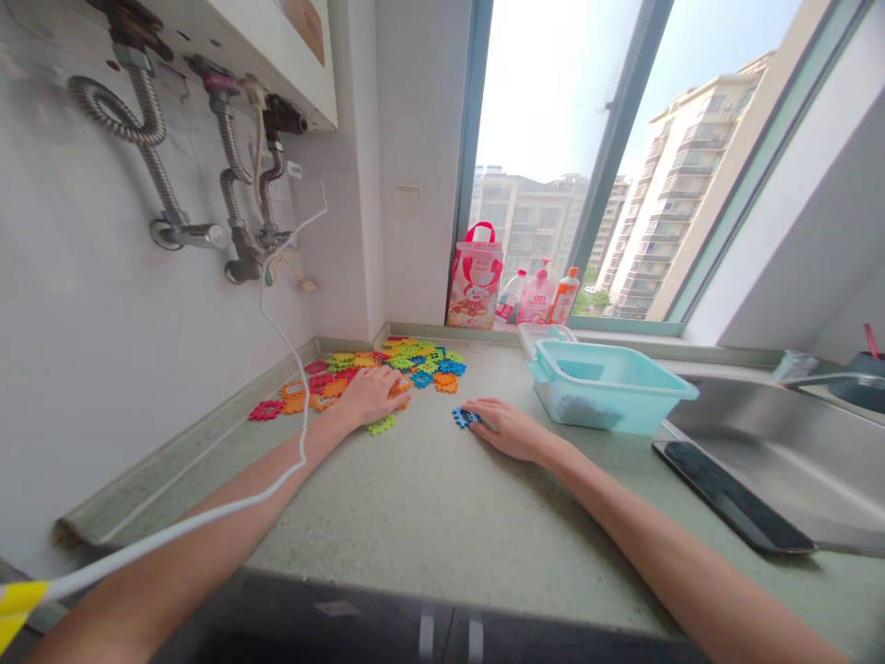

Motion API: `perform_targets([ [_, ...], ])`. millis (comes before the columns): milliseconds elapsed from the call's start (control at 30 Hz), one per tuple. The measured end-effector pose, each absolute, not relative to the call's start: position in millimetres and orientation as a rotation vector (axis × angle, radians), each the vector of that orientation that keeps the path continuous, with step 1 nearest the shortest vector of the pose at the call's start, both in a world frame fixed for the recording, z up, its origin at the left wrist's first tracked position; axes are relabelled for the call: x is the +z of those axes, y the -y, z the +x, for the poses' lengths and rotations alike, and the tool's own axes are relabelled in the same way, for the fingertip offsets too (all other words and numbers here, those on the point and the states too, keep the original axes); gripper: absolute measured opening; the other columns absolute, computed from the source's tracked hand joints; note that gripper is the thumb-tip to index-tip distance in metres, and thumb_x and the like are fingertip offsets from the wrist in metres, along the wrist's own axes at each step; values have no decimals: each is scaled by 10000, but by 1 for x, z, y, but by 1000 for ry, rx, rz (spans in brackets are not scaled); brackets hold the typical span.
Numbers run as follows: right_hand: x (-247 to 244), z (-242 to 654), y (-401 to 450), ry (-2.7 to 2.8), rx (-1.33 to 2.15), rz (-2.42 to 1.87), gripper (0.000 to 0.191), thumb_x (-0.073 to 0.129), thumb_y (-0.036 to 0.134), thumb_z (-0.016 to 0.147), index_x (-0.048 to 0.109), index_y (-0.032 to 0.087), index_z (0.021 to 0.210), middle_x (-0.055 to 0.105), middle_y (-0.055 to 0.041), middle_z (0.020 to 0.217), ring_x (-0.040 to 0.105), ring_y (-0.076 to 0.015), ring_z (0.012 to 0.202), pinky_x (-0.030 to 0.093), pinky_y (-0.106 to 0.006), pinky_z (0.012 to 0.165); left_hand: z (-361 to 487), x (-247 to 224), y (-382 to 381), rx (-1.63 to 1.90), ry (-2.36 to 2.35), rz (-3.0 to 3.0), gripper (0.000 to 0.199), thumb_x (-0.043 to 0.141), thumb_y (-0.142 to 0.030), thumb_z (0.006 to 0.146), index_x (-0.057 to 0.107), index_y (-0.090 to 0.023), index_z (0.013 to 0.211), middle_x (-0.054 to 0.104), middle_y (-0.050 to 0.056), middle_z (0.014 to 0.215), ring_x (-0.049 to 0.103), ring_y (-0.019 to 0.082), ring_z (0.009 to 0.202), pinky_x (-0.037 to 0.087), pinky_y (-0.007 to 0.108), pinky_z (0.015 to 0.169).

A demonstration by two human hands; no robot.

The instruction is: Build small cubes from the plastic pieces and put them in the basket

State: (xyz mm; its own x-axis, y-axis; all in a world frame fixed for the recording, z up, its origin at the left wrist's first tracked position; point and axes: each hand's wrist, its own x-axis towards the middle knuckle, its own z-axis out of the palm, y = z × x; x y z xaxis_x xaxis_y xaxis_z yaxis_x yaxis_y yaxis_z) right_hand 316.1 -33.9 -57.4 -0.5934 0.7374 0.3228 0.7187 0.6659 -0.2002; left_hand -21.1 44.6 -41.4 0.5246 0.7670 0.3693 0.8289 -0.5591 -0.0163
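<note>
Right now, left hand (370,397) lies spread at the edge of the plastic interlocking tiles (415,366); right hand (510,430) sits curled against a blue tile (463,417), pinch unclear.

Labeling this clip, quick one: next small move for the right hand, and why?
Probably lift the blue piece under the right hand and put it in the teal basket: the hand touches it, it lies apart from the colored pile, and the open basket sits just beyond.

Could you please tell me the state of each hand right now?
Left hand: open, resting on interlocking plastic pieces.
Right hand: on a blue plastic piece; grip unclear.
</note>
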Motion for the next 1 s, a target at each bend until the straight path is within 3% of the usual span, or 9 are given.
perform_targets([
  [300, -51, 313, 43, 2457, 97, -1118, 292, 623, 383, 1004, 746, 222, 1213, 758, -99, 1229, 702, -267, 1141, 548, -415, 1040, -26, -40, -46, -511, 1379, -2501, 253, 566, -440, 965, 654, -206, 930, 693, 100, 1005, 630, 289, 1005, 431, 436, 964],
  [433, -51, 310, 46, 2473, 94, -1028, 294, 661, 372, 988, 750, 232, 1231, 753, -96, 1242, 696, -265, 1154, 542, -418, 1052, -28, -41, -46, -532, 1430, -2460, 184, 575, -351, 938, 674, -205, 988, 717, 106, 1055, 643, 286, 1039, 437, 428, 965],
  [600, -54, 308, 46, 2475, 104, -1015, 270, 650, 296, 975, 754, 235, 1217, 757, -85, 1235, 704, -258, 1145, 543, -410, 1056, -29, -42, -46, -485, 1467, -2452, 349, 616, -398, 921, 689, -213, 1208, 721, 120, 1241, 645, 303, 1154, 439, 429, 1009],
  [933, -59, 309, 45, 2435, 80, -995, 282, 670, 221, 911, 756, 240, 1179, 766, -78, 1209, 714, -252, 1131, 547, -399, 1043, -30, -39, -46, -439, 1494, -2481, 438, 610, -535, 943, 725, -241, 1247, 729, 104, 1291, 657, 319, 1180, 452, 446, 1030],
  [1000, -59, 310, 45, 2434, 92, -989, 282, 669, 224, 911, 754, 242, 1180, 765, -77, 1214, 712, -250, 1135, 546, -400, 1045, -31, -39, -46, -423, 1505, -2474, 431, 619, -500, 936, 721, -243, 1266, 719, 109, 1319, 651, 328, 1200, 459, 453, 1026],
])
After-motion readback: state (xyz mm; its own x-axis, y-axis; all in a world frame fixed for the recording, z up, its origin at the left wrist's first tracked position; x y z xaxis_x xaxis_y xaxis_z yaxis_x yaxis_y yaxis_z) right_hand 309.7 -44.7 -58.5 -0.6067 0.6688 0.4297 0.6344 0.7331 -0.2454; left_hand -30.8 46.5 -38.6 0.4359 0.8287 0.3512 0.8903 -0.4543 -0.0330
